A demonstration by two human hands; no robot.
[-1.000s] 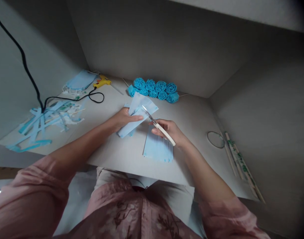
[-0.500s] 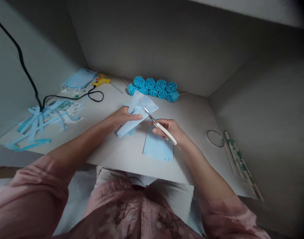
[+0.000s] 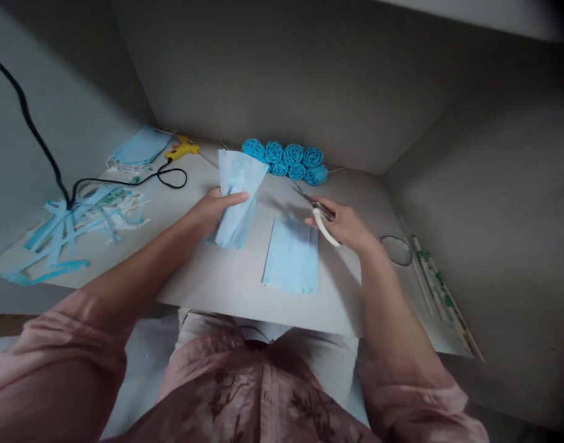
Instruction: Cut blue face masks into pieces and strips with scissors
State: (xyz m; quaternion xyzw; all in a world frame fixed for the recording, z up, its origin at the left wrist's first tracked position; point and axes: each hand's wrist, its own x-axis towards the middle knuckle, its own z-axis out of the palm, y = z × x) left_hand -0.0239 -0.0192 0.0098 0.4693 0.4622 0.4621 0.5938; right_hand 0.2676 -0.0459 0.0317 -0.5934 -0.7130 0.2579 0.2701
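Observation:
My left hand (image 3: 220, 209) is closed on a light blue face mask sheet (image 3: 238, 212), its thumb pressed across the front. The sheet is held upright and gathered at the middle, fanning out at the top. In my right hand (image 3: 344, 221) is a pair of scissors (image 3: 326, 226) with white handles; the blades point up and to the left, apart from the sheet. Below and left of the scissors, a flat blue mask piece (image 3: 291, 258) lies on the table.
Blue rolled flowers (image 3: 294, 161) stand in two rows at the back. A yellow glue gun (image 3: 183, 148) and stacked masks (image 3: 141, 147) sit back left, near cut blue strips (image 3: 69, 231). A black cord (image 3: 39, 135) hangs at left. Thin sticks (image 3: 443, 295) and a ring (image 3: 396, 250) lie right.
My right hand has drawn the scissors away to the right, off the sheet. My left hand has moved slightly left, and the sheet now stands more upright.

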